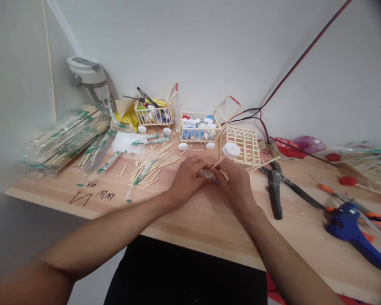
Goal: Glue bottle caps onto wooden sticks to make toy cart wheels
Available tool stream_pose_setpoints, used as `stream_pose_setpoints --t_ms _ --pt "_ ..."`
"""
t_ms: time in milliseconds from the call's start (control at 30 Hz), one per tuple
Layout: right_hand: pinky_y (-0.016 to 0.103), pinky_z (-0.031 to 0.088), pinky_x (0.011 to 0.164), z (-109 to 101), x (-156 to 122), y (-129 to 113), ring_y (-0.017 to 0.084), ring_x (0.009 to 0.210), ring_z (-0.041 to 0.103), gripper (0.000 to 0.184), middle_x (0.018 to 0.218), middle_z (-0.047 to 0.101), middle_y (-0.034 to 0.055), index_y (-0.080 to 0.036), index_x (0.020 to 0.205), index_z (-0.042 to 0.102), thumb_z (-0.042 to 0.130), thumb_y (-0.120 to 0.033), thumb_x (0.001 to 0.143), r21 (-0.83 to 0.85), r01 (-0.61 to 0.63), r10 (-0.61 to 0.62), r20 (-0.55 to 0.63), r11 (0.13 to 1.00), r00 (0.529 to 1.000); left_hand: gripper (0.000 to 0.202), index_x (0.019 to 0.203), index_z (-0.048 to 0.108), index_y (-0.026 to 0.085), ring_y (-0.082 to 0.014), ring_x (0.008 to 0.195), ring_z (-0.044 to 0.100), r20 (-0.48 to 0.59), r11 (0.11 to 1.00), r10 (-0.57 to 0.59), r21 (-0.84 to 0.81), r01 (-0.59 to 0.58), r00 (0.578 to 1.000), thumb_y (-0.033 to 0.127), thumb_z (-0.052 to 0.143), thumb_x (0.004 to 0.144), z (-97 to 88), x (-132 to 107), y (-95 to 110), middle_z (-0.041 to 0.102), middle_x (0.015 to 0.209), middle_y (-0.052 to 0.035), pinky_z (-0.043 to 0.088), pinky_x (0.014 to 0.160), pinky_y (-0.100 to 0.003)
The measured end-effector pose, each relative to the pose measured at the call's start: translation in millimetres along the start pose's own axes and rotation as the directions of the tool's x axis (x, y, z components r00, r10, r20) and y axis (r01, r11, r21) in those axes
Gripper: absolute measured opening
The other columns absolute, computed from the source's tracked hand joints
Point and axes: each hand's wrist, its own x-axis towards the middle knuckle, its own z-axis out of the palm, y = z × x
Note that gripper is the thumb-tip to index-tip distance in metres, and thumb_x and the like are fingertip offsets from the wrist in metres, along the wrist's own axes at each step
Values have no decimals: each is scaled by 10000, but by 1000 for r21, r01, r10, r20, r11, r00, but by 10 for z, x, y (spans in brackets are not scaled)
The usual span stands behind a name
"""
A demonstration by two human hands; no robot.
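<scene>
My left hand is closed on a small white bottle cap at the middle of the table. Beside it, my right hand pinches a thin wooden stick, which has a white round cap on its upper end. The fingertips of both hands meet where the stick's lower end reaches the left cap; whether the two are joined is hidden. Just behind the right hand lies a lattice frame of sticks. Short cut sticks are scattered left of my hands.
Two small stick carts hold bottle caps: a left cart and a right cart. Bundled chopsticks and a tumbler stand at left. Pliers, a blue glue gun and red caps lie at right.
</scene>
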Motion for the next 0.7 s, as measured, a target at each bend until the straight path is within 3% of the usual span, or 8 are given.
stream_pose_setpoints --t_ms 700 --pt "328 423 726 1 -3 -2 208 836 593 186 856 668 58 -211 822 652 515 -271 932 -29 34 -34 33 999 999 174 848 650 181 -189 923 549 -7 999 7 41 -7 1000 339 701 796 -4 15 4 623 894 -21 418 836 -321"
